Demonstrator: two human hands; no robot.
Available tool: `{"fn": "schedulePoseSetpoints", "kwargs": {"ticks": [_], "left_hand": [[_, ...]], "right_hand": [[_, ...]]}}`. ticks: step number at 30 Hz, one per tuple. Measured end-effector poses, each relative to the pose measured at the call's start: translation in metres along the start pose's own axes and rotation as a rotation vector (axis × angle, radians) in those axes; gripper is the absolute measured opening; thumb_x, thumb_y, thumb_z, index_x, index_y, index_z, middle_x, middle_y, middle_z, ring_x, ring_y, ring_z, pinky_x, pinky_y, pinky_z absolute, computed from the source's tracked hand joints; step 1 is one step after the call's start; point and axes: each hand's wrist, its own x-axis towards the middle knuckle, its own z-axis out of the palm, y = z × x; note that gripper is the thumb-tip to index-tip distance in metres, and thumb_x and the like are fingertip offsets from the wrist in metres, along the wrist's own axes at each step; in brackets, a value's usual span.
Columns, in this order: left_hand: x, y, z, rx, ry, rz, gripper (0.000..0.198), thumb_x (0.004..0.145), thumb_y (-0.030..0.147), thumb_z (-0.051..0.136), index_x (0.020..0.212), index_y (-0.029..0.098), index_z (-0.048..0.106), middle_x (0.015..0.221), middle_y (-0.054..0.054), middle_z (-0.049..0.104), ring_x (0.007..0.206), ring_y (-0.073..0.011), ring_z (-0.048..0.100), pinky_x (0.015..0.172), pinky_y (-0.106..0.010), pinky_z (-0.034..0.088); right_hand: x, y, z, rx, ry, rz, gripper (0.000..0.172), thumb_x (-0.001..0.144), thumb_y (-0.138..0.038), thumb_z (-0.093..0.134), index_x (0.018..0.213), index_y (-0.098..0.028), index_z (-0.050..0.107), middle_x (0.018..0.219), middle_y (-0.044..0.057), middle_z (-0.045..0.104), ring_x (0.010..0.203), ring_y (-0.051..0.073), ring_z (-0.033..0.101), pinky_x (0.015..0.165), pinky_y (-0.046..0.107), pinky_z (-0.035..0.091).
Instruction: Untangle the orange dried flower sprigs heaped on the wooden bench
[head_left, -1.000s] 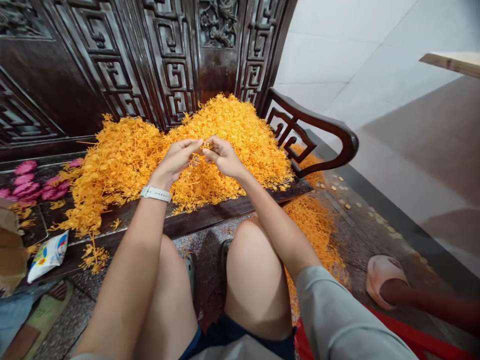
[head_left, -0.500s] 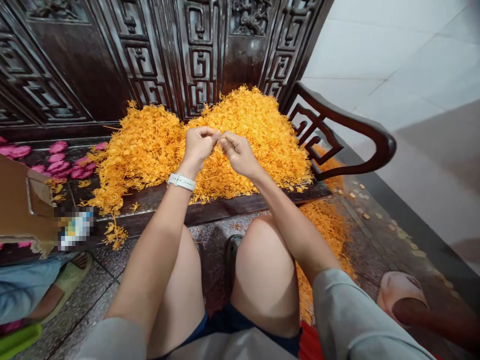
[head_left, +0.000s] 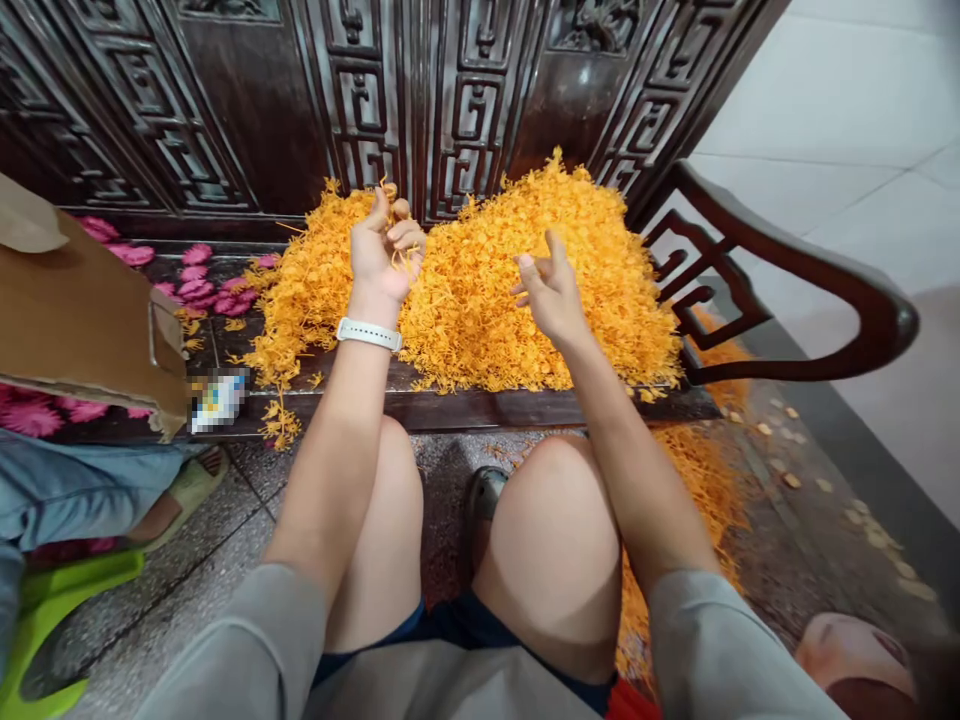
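Some yellow strands [head_left: 406,260] in half-curled left hand [head_left: 384,245], nothing visible in loosely spread right hand [head_left: 553,293], yellow heap [head_left: 476,310] below and between both: seemingly picking strands apart, calling next for a light fingertip pinch.

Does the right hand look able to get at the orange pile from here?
Probably yes: the right hand hangs open, apparently just over the orange pile, and nothing visible stands between them.
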Motion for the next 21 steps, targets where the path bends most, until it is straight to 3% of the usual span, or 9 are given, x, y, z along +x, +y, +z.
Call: {"fn": "schedulePoseSetpoints", "kwargs": {"ticks": [2,4,7,9,11,15,18,21], "left_hand": [[-0.002,0.002,-0.002,0.067,-0.013,0.081,0.031,0.11,0.036,0.038,0.097,0.029,0.064,0.078,-0.002,0.057,0.059,-0.0135,0.043,0.057,-0.028,0.043],[-0.003,0.002,-0.005,0.261,0.01,0.155,0.029,0.105,0.052,0.043,0.109,0.036,0.067,0.083,-0.005,0.062,0.072,-0.019,0.053,0.062,-0.033,0.047],[-0.004,0.003,-0.008,0.615,0.046,0.168,0.045,0.093,0.072,0.052,0.124,0.041,0.065,0.096,-0.006,0.069,0.093,-0.0251,0.06,0.068,-0.038,0.05],[-0.006,0.003,-0.008,0.746,0.056,0.127,0.054,0.09,0.075,0.055,0.13,0.04,0.064,0.102,-0.007,0.07,0.099,-0.0263,0.061,0.07,-0.04,0.051],[-0.006,0.001,-0.008,0.77,0.068,0.094,0.053,0.092,0.072,0.056,0.132,0.039,0.064,0.105,-0.008,0.071,0.099,-0.0258,0.062,0.072,-0.04,0.052],[0.001,-0.013,-0.004,0.713,0.084,0.121,0.044,0.101,0.062,0.051,0.128,0.032,0.067,0.106,-0.009,0.07,0.094,-0.0225,0.063,0.074,-0.037,0.053],[0.005,-0.028,0.005,0.609,0.043,0.147,0.042,0.106,0.055,0.047,0.125,0.023,0.068,0.105,-0.011,0.069,0.095,-0.0208,0.066,0.079,-0.035,0.055],[0.0,-0.039,0.017,0.495,-0.085,0.081,0.041,0.107,0.054,0.049,0.12,0.021,0.069,0.104,-0.011,0.07,0.099,-0.0219,0.068,0.082,-0.037,0.057]], "right_hand": [[0.012,0.023,0.003,-0.115,0.036,0.077,0.106,0.09,-0.093,0.025,0.167,-0.021,0.033,0.168,0.021,0.039,0.118,0.034,0.07,0.093,0.05,0.063],[0.014,0.03,0.002,-0.199,0.083,0.082,0.109,0.088,-0.095,0.025,0.165,-0.019,0.037,0.173,0.021,0.03,0.138,0.039,0.059,0.107,0.054,0.057],[0.005,0.013,0.0,-0.197,0.132,-0.014,0.108,0.087,-0.096,0.025,0.163,-0.021,0.04,0.17,0.02,0.036,0.152,0.038,0.045,0.116,0.054,0.05],[-0.005,-0.007,0.001,-0.057,0.032,-0.057,0.105,0.089,-0.095,0.02,0.16,-0.022,0.045,0.155,0.019,0.056,0.141,0.033,0.057,0.107,0.048,0.056],[-0.015,-0.028,0.006,0.149,-0.19,-0.047,0.103,0.088,-0.096,0.019,0.152,-0.023,0.053,0.131,0.017,0.072,0.12,0.029,0.069,0.093,0.042,0.061],[-0.029,-0.055,0.026,0.551,-0.563,0.06,0.093,0.085,-0.098,0.032,0.128,-0.022,0.066,0.102,0.012,0.078,0.093,0.024,0.074,0.077,0.037,0.062],[-0.033,-0.062,0.035,0.695,-0.657,0.143,0.067,0.086,-0.083,0.06,0.114,-0.023,0.063,0.095,0.007,0.076,0.08,0.019,0.072,0.066,0.032,0.059],[-0.036,-0.066,0.026,0.581,-0.657,0.145,0.05,0.081,-0.063,0.082,0.103,-0.023,0.061,0.079,0.001,0.072,0.059,0.012,0.061,0.051,0.026,0.047]]}}
